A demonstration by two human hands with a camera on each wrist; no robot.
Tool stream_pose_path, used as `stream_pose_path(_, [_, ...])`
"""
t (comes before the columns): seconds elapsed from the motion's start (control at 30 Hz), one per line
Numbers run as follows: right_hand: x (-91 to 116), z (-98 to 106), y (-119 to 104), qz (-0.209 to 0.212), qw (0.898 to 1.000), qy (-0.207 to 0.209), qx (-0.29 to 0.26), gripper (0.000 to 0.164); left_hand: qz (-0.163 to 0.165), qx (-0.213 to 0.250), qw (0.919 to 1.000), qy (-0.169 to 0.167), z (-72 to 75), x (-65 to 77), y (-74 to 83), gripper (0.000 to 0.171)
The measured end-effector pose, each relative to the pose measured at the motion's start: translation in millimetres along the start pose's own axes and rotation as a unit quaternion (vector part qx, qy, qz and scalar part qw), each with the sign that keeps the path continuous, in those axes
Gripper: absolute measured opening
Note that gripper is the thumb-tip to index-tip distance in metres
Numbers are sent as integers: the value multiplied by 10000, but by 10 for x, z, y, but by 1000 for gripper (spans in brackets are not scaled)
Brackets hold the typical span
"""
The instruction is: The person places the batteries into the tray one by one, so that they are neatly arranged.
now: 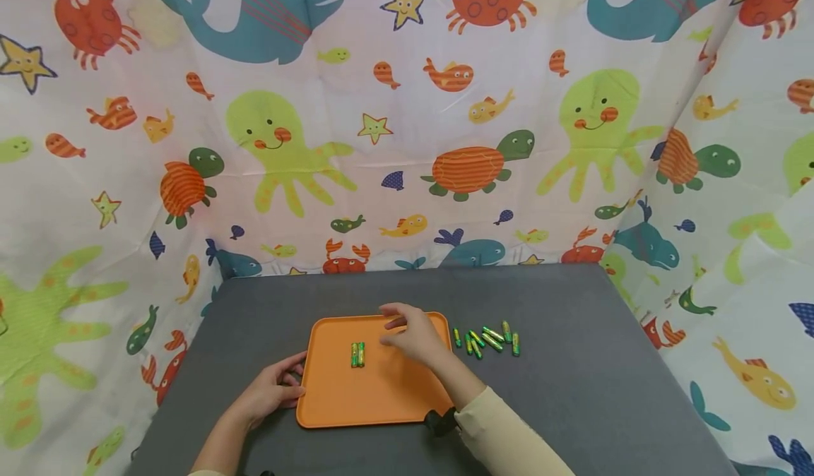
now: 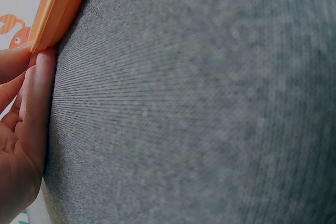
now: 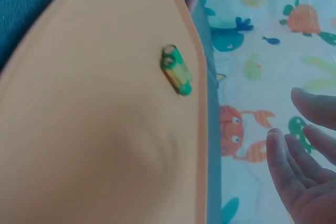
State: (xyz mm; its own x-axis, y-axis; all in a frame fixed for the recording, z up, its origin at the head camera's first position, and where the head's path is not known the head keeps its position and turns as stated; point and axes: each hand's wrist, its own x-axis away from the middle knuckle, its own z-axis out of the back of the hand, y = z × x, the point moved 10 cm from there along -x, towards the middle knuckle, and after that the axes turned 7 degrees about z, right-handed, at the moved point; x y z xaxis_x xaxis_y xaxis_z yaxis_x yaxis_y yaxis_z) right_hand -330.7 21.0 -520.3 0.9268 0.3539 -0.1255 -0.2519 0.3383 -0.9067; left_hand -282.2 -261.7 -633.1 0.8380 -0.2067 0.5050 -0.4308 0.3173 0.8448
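Note:
An orange tray (image 1: 375,405) lies on the grey table. Its left rim is held between the thumb and fingers of my left hand (image 1: 270,390); the left wrist view shows fingers (image 2: 39,82) at the tray's edge (image 2: 63,11). Two green-and-yellow batteries (image 1: 358,354) lie side by side on the tray, left of its middle. Over the tray's right part hovers my right hand (image 1: 413,335), fingers spread apart and nothing between them. In the right wrist view that hand (image 3: 310,177) is apart from the paired batteries (image 3: 177,70).
Several loose batteries (image 1: 492,342) of the same look lie on the table just right of the tray. A dark wrist strap (image 1: 440,421) shows at my right wrist. A curtain (image 1: 407,236) printed with sea animals stands behind the table (image 1: 559,405) and along both sides.

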Motion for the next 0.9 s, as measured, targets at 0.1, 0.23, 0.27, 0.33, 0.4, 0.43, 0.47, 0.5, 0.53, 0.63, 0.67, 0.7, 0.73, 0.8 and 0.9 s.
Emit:
stream_pose_path(0.1, [41,95,-7,3,9999,35,-126,56,-2,1,10000,7,-1,4,-10,79])
stream_pose_path(0.23, [97,224,-6,23,9997,162,-176,57,-8,-2,10000,7,5,3,-12,78])
stream_pose_path(0.27, [112,256,0,12,9996,213,-166,58,-7,-1,10000,4,8,-1,-13,78])
stream_pose_path(0.33, [140,313,10,16,9994,314,-144,59,3,4,10000,-10,14,-7,-19,78])
stream_pose_path(0.4, [165,354,25,18,9991,386,-186,59,6,-18,10000,-25,18,-10,-24,78])
stream_pose_path(0.43, [176,377,27,38,9990,415,-179,59,10,-24,10000,-17,20,-11,-25,79])
stream_pose_path(0.47, [187,399,34,33,9988,451,-171,59,9,-38,10000,-16,21,-15,-28,79])
stream_pose_path(0.5, [197,420,36,46,9987,484,-178,59,7,-52,10000,-14,20,-15,-29,79])
stream_pose_path(0.53, [206,440,43,56,9985,510,-187,59,3,-67,10000,-11,19,-13,-27,79])
stream_pose_path(0.63, [240,514,64,46,9978,637,-169,58,-4,-76,10000,14,21,-14,-33,79])
stream_pose_path(0.67, [253,540,79,13,9975,685,-169,58,-8,-75,10000,11,19,-15,-32,79])
stream_pose_path(0.7, [265,566,89,5,9972,728,-173,58,-19,-74,10000,9,19,-15,-30,79])
stream_pose_path(0.73, [275,592,99,-5,9969,765,-175,58,-32,-70,10000,4,20,-15,-28,78])
stream_pose_path(0.8, [295,642,119,-37,9965,825,-143,57,-51,-63,10000,-17,17,-13,-23,78])
stream_pose_path(0.9, [315,710,149,-65,9960,884,-109,56,-75,-60,9999,-45,16,-13,-16,79])
